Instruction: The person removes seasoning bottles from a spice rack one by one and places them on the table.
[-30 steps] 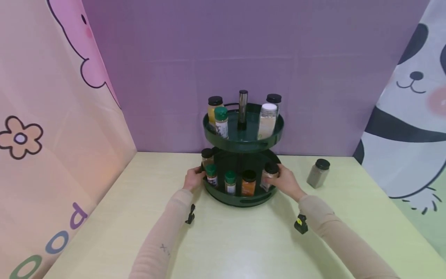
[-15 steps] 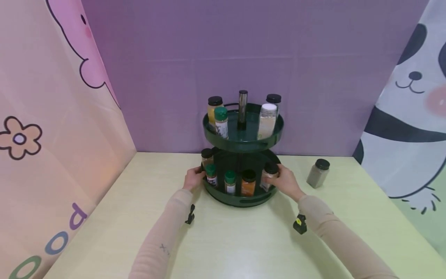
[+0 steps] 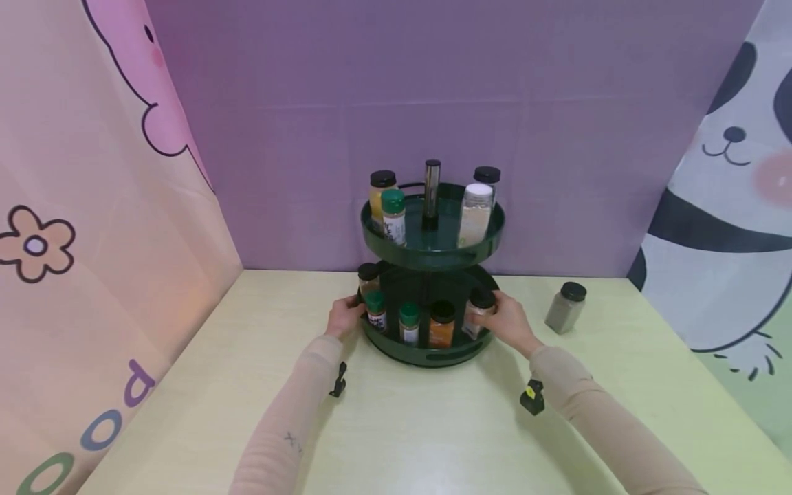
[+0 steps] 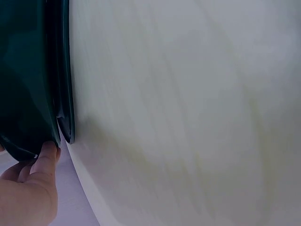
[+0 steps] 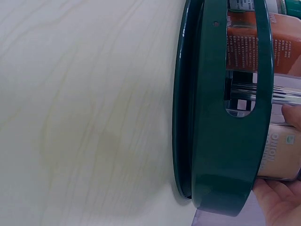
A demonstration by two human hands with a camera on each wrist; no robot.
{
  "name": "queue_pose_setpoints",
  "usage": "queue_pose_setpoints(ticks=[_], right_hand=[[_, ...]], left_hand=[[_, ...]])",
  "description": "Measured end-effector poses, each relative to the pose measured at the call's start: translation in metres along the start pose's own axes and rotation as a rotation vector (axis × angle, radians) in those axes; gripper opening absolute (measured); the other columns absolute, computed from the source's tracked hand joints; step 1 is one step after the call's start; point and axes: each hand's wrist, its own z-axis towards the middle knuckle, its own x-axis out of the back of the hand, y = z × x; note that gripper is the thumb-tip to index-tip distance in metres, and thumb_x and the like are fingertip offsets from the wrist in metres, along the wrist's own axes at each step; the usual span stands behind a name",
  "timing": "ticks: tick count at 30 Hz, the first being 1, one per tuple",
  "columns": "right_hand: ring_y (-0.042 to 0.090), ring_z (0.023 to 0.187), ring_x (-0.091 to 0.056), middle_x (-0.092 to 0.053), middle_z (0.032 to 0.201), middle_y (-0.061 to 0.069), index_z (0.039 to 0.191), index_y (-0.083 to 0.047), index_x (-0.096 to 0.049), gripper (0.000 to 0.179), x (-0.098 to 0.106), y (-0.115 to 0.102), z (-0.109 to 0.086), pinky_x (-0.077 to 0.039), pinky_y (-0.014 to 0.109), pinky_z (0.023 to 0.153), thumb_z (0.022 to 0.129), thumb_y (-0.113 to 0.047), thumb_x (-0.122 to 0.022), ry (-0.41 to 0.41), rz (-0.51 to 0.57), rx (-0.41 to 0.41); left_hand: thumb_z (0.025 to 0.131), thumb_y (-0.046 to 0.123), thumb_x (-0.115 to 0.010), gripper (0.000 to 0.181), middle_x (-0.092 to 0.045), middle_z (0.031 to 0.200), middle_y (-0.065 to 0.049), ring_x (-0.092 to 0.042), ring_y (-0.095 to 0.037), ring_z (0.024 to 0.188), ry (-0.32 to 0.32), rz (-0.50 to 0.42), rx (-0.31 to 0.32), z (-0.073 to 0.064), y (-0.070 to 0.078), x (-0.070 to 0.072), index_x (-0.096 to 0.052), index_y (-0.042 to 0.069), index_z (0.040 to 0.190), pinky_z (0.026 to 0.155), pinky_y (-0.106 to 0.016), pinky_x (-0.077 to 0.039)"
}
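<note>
Pinching the rim of the lower tray (image 3: 405, 355) with the left hand (image 3: 344, 318), with some fingertips hidden by the dark green wall. Gripping the onion jar (image 5: 281, 154), black-lidded and pale inside, between thumb and fingers of the right hand (image 3: 512, 324), just inside the right edge of the lower tray; unable to tell whether resting on its floor.

Showing between the hands, from left to right, a brown jar (image 3: 369, 283) with a black lid, a green-capped bottle (image 3: 377, 319) in front of it, a second green-capped bottle (image 3: 409, 331) and an orange jar (image 3: 441, 334). Bearing higher up, on the upper tray (image 3: 430, 260) around a metal post (image 3: 432, 189), a yellow jar (image 3: 377, 201) and a labelled bottle (image 3: 394, 223) close together at left, with a white-lidded jar (image 3: 474, 220) in front of a dark-lidded jar (image 3: 487, 176) at right.

Showing on the worktop (image 3: 421, 426), well apart from the trays on the right, an upright grey jar (image 3: 562, 314). Backed by a purple cloth (image 3: 433, 89), and flanked at right by a panda print (image 3: 711, 289).
</note>
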Motion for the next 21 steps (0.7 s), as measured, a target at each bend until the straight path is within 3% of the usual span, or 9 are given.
queue_pose_setpoints(ticks=[21], right_hand=[[0.022,0.072,-0.051,-0.061,0.088,0.014,0.11,0.002,-0.056,0.047,0.0023,-0.0042,0.0002,-0.04,0.028,0.058,0.075,-0.024,-0.073,-0.014,0.026,-0.01]], left_hand=[[0.093,0.016,-0.048,0.041,-0.05,0.132,-0.019,-0.045,-0.031,0.124,0.002,0.013,-0.004,-0.0008,-0.0007,0.0002,-0.047,0.001,0.131,0.103,-0.042,-0.037]])
